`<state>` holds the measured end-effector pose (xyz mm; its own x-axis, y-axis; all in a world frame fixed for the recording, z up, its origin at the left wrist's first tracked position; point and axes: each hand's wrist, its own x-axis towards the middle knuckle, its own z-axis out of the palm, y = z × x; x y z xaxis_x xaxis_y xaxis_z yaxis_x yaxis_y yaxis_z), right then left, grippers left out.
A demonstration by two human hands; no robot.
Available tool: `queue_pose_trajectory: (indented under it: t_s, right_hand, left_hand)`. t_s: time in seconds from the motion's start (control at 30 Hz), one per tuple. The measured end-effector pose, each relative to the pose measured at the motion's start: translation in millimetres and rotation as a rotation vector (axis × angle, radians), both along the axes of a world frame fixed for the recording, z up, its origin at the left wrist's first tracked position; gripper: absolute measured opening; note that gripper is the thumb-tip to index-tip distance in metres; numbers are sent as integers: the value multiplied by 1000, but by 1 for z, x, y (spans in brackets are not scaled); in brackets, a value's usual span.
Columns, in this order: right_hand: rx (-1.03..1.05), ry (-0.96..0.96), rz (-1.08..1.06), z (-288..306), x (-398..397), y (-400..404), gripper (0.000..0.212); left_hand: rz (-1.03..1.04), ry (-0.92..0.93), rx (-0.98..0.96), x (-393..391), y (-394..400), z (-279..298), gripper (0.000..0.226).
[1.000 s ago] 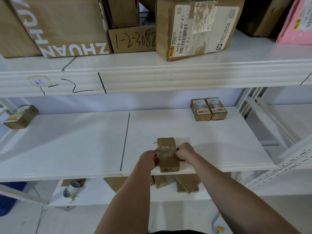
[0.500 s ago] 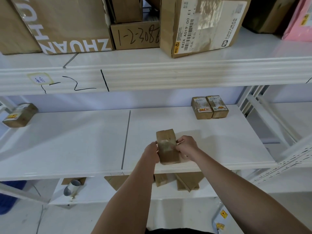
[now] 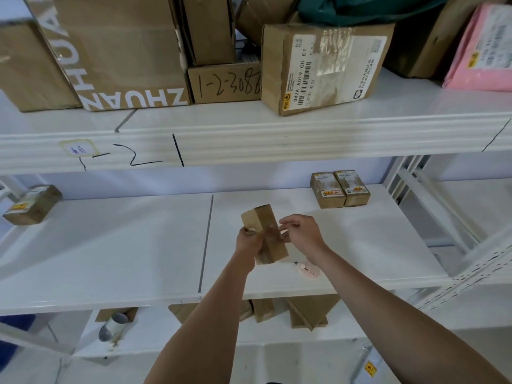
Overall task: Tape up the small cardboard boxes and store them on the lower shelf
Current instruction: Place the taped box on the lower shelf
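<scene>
Cardboard box [image 3: 263, 234] is gripped upright above the shelf [image 3: 360, 245] by the left hand [image 3: 247, 239] while tape is seemingly pinched against it by right-hand fingers [image 3: 288, 225].

I see a small plain brown cardboard box [image 3: 264, 235], tilted on end above the white lower shelf [image 3: 360, 253]. Two labelled small boxes [image 3: 340, 188] sit side by side, touching, at the shelf's back right. A third [image 3: 32, 204] lies far left, possibly taped.
</scene>
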<state>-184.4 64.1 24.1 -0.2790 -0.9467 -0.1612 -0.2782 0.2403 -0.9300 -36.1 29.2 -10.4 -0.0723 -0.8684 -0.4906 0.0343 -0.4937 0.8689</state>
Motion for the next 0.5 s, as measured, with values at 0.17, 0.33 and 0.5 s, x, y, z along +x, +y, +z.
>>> queue_pose_trajectory:
  t_s: [0.17, 0.33, 0.5]
  right_hand:
    - [137, -222, -71, 8, -18, -6, 17]
    - [335, -225, 144, 16, -22, -7, 70]
    - [305, -248, 254, 24, -9, -10, 61]
  left_hand:
    - [-58, 305, 36, 17, -1, 0, 54]
    - [-149, 331, 7, 25, 0, 7, 63]
    - [-185, 379, -36, 31, 2, 8, 61]
